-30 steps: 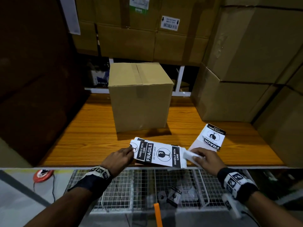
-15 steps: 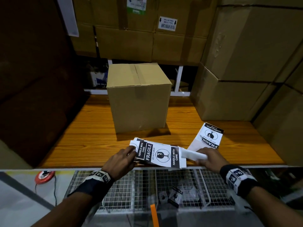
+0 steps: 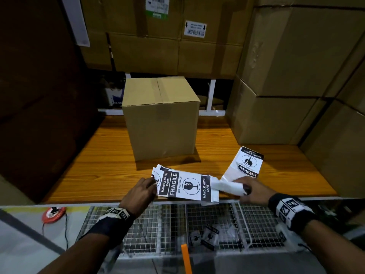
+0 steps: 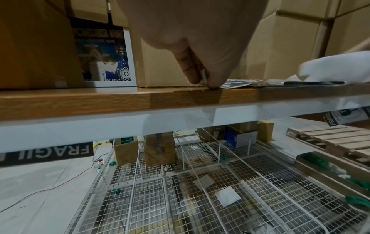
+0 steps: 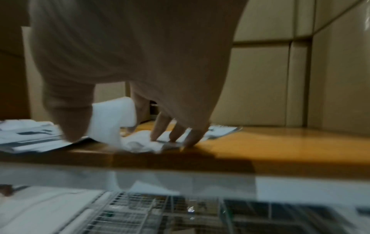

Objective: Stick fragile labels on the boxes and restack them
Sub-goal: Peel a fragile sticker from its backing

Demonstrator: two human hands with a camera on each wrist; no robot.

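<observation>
A taped brown cardboard box [image 3: 161,117] stands in the middle of the wooden shelf [image 3: 94,167]. In front of it lies a stack of black-and-white FRAGILE labels [image 3: 185,184]. My left hand [image 3: 153,181] pinches the stack's left end; in the left wrist view its thumb and finger [image 4: 202,78] meet on a label corner at the shelf edge. My right hand [image 3: 240,185] grips a curled white paper strip [image 3: 227,186] at the stack's right end. The right wrist view shows that strip [image 5: 114,117] held between thumb and forefinger, the other fingers resting on the shelf. One loose label [image 3: 246,163] lies to the right.
Large stacked cartons [image 3: 296,76] wall in the shelf on the right and behind. A dark panel stands at the left. Below the shelf edge is a wire mesh rack [image 3: 146,224] with discarded label scraps [image 3: 209,234]. A red round object [image 3: 53,213] lies on the floor.
The white strip in my right hand has come a little further off the stack's right end. My left hand stays pinched on the left end. The box has not moved.
</observation>
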